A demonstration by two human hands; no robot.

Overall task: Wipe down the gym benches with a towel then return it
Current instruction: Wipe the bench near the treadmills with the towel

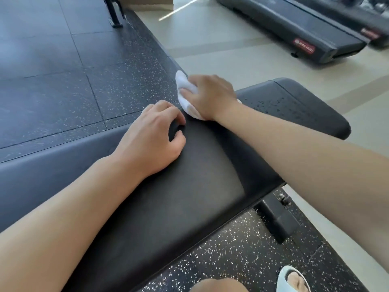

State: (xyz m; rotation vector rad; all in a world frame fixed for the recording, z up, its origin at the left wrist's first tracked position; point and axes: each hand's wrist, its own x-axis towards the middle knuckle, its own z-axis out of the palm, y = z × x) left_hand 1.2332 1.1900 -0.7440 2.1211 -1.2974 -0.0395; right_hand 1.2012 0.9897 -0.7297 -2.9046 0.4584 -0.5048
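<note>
A black padded gym bench runs from the lower left to the right, its seat pad speckled with droplets. My right hand grips a crumpled white towel and presses it on the bench's far edge near the gap between the pads. My left hand rests on the back pad just beside it, fingers curled at the pad's far edge and holding nothing.
Dark speckled rubber flooring lies beyond and under the bench. Two black treadmills stand on the light floor at the upper right. A machine's black frame leg is at the top. My knee and slippered foot are below the bench.
</note>
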